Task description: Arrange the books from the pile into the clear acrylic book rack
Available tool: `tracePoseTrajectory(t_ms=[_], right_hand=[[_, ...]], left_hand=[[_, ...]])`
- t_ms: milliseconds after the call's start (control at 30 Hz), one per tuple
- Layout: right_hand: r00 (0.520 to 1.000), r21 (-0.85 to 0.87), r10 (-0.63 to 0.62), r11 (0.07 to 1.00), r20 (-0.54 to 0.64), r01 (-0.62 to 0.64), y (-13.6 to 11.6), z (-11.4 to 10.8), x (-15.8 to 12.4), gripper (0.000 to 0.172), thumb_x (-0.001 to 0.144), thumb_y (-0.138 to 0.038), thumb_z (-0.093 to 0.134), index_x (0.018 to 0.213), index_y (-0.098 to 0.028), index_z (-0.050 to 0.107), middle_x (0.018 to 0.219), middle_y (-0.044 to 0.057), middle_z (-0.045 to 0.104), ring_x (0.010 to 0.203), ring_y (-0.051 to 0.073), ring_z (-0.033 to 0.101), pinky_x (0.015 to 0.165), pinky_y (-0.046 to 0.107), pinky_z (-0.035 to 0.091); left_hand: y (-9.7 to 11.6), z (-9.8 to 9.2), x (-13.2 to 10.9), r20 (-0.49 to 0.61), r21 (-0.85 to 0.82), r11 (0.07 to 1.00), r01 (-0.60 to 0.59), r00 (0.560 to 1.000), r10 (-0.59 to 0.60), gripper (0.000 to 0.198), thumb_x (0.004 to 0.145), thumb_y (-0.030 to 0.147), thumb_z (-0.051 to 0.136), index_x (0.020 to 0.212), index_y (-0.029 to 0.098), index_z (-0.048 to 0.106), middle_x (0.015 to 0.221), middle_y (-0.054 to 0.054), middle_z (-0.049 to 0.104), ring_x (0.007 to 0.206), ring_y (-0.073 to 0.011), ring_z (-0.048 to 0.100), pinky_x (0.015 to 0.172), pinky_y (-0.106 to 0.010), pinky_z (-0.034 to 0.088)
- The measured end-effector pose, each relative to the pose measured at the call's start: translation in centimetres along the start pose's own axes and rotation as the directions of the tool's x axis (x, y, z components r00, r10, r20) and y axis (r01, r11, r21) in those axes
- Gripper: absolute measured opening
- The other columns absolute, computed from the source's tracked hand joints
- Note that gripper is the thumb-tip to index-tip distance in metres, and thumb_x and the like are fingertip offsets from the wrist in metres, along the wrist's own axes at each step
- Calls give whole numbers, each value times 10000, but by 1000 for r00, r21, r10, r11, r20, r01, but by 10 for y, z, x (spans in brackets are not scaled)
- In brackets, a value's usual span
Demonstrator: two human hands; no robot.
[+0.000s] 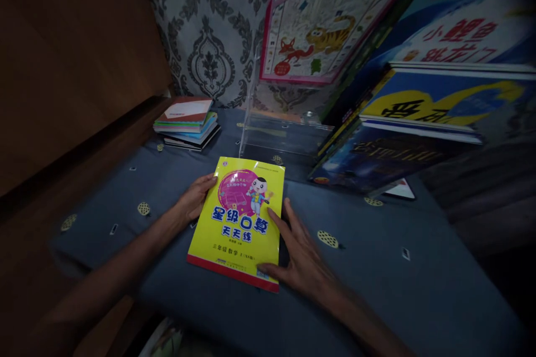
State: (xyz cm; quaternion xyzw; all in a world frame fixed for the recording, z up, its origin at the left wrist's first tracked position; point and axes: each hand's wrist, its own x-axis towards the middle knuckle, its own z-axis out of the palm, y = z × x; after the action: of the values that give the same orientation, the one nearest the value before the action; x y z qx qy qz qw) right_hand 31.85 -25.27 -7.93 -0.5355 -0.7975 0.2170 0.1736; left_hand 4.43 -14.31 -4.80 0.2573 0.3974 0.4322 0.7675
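A yellow workbook (240, 223) with a red strip along its bottom edge and a cartoon child on the cover is in front of me, tilted slightly, close over the tabletop. I cannot tell whether its underside touches the table. My left hand (200, 196) grips its left edge; the thumb shows at the cover's side and the other fingers are partly hidden behind it. At the right edge, my right hand (299, 256) grasps the workbook, its thumb on the lower corner and a finger over the cover.
A small stack of books (188, 122) lies at the back left. Behind the workbook stands a clear acrylic rack (287, 136). Large picture books (402, 122) lean at the right, and a pink book (312, 33) stands at the back. A patterned blue cloth (355, 268) covers the table.
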Motion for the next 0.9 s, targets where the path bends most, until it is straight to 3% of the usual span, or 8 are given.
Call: tracePoseTrajectory(t_ms=[67,167,300,433,533,633,767,900], right_hand=[[1000,37,-3,999,4,3,1,-4,0,1016,753,-555,759,1575,-357,196,1681,73,-48,1489,435,187,1126,598,366],[998,127,-41,991,-40,45,3,-11,1,854,799,-464,741,1536,-356,324,1619,95,269,1410,392,383,1069,579,446],[999,395,-1,918,-46,20,-2,-14,1,644,860,-383,682,1462,-352,455,1318,99,596,1033,275,660,816,452,609],[993,761,91,638,78,-118,-14,-12,0,625,908,-440,621,1486,-333,409,1193,99,668,886,225,687,666,375,622],[979,885,76,418,189,-204,-21,-16,-1,699,907,-451,639,1523,-353,323,1200,95,675,852,197,687,535,263,579],[972,932,50,278,229,-233,-24,-22,-2,719,879,-414,695,1507,-382,346,1236,83,662,733,131,659,459,185,526],[954,950,-2,96,299,-297,-26,-24,-1,742,838,-380,747,1486,-392,386,1253,76,655,738,119,669,449,157,528],[949,948,-17,39,315,-315,-26,-24,-1,708,839,-335,752,1464,-395,424,1257,67,654,734,108,680,463,148,546]], left_hand=[[-1,0,-1,6,10,1000,-22,1000,22,168,843,178,716,982,96,668,808,-100,767,626,-201,729,599,-299,618],[-2,-1,-1,30,12,999,-38,999,37,174,855,183,707,1003,99,671,852,-109,772,665,-206,738,632,-308,621],[-3,-5,0,80,-24,998,-52,995,54,178,847,194,718,996,105,676,862,-100,772,689,-208,743,668,-317,622],[-6,-7,2,94,-60,997,-58,994,63,198,825,221,749,982,123,679,855,-78,771,691,-198,741,674,-308,620],[-8,-7,1,66,-74,996,-52,996,57,201,824,251,757,964,129,681,848,-73,771,684,-195,738,680,-314,621],[-10,-5,0,57,-75,997,-24,998,28,240,851,302,736,1004,126,679,880,-94,773,709,-218,743,690,-349,627],[-13,0,-3,106,-77,996,47,994,-38,321,899,386,675,1072,115,668,925,-122,767,747,-243,751,725,-398,631],[-14,2,-4,98,-83,995,51,994,-42,310,906,374,669,1081,118,660,955,-131,761,782,-238,752,740,-377,627]])
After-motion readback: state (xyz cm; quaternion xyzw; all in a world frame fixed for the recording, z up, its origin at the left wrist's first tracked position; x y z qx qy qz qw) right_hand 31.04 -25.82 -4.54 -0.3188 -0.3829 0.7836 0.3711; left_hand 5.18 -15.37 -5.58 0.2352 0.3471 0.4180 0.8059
